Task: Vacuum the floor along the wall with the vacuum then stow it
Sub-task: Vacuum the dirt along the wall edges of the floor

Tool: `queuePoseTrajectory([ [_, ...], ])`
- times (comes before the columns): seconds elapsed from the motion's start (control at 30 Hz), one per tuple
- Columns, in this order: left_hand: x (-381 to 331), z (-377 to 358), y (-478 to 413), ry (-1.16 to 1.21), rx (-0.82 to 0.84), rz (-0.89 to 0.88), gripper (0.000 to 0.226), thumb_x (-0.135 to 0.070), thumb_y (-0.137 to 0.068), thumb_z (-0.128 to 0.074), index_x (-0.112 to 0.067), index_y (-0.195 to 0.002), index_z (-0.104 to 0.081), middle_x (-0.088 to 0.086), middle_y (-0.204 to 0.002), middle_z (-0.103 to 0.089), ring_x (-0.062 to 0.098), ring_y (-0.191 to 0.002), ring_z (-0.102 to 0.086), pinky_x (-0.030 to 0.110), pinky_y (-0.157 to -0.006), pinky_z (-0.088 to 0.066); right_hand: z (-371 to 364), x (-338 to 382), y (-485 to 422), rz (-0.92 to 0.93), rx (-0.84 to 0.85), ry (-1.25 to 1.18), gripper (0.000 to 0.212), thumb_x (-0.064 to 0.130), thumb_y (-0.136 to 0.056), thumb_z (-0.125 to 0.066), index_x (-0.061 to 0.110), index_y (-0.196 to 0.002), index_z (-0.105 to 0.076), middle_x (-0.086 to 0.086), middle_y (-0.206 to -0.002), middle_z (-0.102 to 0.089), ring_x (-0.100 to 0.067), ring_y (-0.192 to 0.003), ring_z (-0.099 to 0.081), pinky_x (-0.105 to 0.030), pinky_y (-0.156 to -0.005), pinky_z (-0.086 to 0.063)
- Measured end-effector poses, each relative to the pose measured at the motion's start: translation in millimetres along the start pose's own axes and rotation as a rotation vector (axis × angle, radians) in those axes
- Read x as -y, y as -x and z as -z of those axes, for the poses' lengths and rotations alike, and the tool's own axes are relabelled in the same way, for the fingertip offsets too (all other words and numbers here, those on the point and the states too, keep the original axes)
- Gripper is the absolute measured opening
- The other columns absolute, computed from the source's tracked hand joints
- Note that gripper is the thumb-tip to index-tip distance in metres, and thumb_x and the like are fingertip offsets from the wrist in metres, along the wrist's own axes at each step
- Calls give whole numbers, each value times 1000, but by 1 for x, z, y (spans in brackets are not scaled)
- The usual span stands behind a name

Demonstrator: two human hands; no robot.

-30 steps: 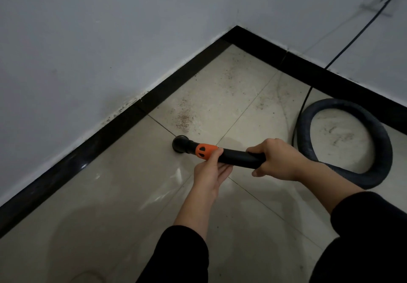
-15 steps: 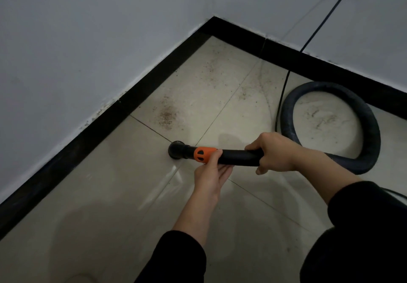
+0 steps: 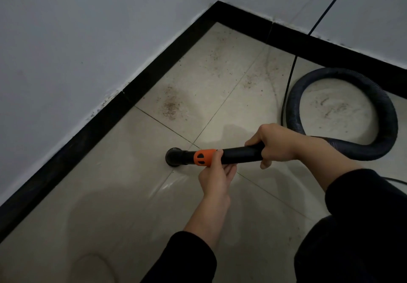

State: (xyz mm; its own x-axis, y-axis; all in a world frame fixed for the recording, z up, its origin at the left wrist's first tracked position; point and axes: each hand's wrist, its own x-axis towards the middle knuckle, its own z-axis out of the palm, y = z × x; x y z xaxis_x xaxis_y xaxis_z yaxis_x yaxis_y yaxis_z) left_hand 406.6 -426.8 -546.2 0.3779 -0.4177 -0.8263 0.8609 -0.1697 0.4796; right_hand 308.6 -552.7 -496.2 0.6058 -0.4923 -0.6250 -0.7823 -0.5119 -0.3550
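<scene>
A black vacuum wand (image 3: 240,154) with an orange collar (image 3: 203,158) lies nearly level over the beige tile floor (image 3: 123,205). Its round black nozzle (image 3: 174,157) points down onto the floor near a tile joint. My left hand (image 3: 217,178) grips the wand from below at the orange collar. My right hand (image 3: 276,143) grips the wand's rear end from above. A ribbed dark hose (image 3: 378,146) loops away to the right. A brown dirt patch (image 3: 170,106) lies beyond the nozzle, near the black baseboard (image 3: 88,133).
White walls (image 3: 77,40) meet in a corner at the top centre. A thin black cable (image 3: 289,80) runs down the right wall and across the floor beside the hose. More specks of dirt (image 3: 251,80) are scattered toward the corner.
The nozzle has shifted slightly left along the floor, away from the dirt patch. The view has dipped and the wall plug has left the frame. Both hands keep their hold.
</scene>
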Motion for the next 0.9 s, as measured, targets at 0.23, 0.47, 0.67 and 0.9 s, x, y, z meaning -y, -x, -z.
queuePoseTrajectory([
  [0.23,4,-2,5,27,-62,-1,15,-17,-91,-64,-3,-93,-61,16,-92,-72,18,-82,-71,24,-71,-58,3,4,-1,13,23,1,44,4,-65,-79,30,-99,-73,7,-76,-64,-17,-79,-57,-31,-70,-50],
  [0.47,-8,-17,-2,-34,-17,-11,17,-17,-90,-65,-1,-96,-62,16,-93,-71,19,-84,-71,24,-70,-58,7,-2,0,-15,-53,-54,43,8,-67,-80,30,-103,-73,8,-75,-63,-15,-77,-57,-31,-69,-49],
  [0.67,-25,-26,-22,-140,65,-21,23,-18,-89,-67,0,-101,-61,19,-99,-71,22,-88,-71,24,-68,-59,7,-4,-6,-39,-136,-73,34,15,-69,-80,25,-100,-71,0,-80,-63,-22,-81,-60,-36,-75,-54],
  [0.9,-29,-26,-29,-164,92,-48,20,-18,-88,-67,-1,-99,-62,17,-95,-72,21,-89,-71,28,-76,-58,3,-4,-11,-32,-167,-81,32,15,-73,-78,23,-102,-70,-1,-82,-64,-21,-81,-60,-36,-74,-53],
])
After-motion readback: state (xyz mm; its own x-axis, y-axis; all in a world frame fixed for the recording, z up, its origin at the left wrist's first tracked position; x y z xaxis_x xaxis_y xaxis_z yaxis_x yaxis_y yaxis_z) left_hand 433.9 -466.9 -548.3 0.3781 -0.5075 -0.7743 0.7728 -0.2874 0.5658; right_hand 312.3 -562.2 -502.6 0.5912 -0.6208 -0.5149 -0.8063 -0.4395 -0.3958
